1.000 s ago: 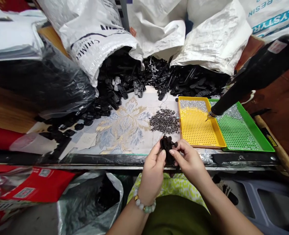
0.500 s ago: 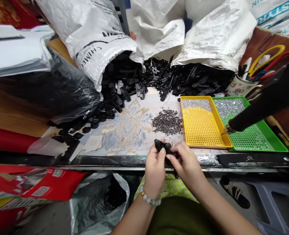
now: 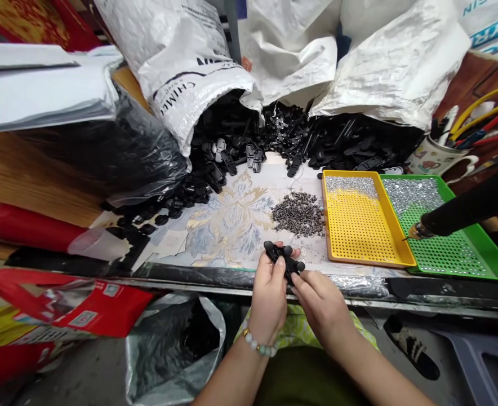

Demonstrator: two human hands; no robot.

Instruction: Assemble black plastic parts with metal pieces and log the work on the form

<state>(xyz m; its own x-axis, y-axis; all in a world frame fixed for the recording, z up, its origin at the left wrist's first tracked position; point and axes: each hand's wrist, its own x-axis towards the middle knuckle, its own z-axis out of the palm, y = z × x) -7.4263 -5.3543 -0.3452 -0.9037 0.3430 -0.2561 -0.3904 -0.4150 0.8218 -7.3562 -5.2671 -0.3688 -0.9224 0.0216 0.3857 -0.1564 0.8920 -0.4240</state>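
A black plastic part (image 3: 283, 259) with rounded knobs at its ends is between my hands, above the table's front edge. My left hand (image 3: 271, 285), wearing a beaded bracelet, grips it with the thumb on top. My right hand (image 3: 320, 299) has its fingertips closed at the part's lower right end; my fingers hide some of that end. Just beyond lies a heap of small dark metal pieces (image 3: 298, 214) on the patterned table cover (image 3: 232, 217). The yellow tray (image 3: 359, 228), with small silvery pieces at its far end, stands to the right.
A green tray (image 3: 439, 237) with silvery pieces adjoins the yellow one. A black electric screwdriver (image 3: 464, 208) reaches over both. White sacks (image 3: 291, 51) spill black parts at the back. A mug (image 3: 437, 155) holds scissors. Below the edge, an open silver bag (image 3: 147, 355) contains black pieces.
My right hand has shifted down and slightly right along the black part, uncovering more of it. The camera view has turned left, so the surroundings appear farther right.
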